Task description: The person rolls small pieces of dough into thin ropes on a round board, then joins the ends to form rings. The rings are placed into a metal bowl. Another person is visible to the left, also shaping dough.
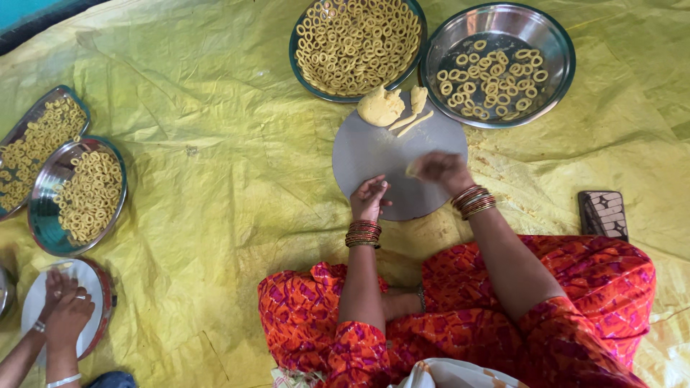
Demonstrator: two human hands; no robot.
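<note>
A small yellow dough piece, pinched in my right hand beside my loosely curled left hand, wants even, gentle rolling on the round grey board.

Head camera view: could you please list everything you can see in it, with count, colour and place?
Round board: one, grey, centre, under both hands.
Dough lump: one, pale yellow, far edge of the board.
Dough strips: a few, pale yellow, right of the lump.
Teal-rimmed dish: one, top centre, packed with yellow dough rings.
Steel bowl: one, silver, top right, partly filled with rings.
Ring trays: two, steel, left edge, full of rings.
Floor sheet: one, yellow, under everything.
Phone: one, dark patterned case, right.
Co-worker's hands: two, bottom left, over a white plate.
Left hand: red bangles, near edge of the board.
Right hand: blurred, fingers on a small piece of dough.
</note>
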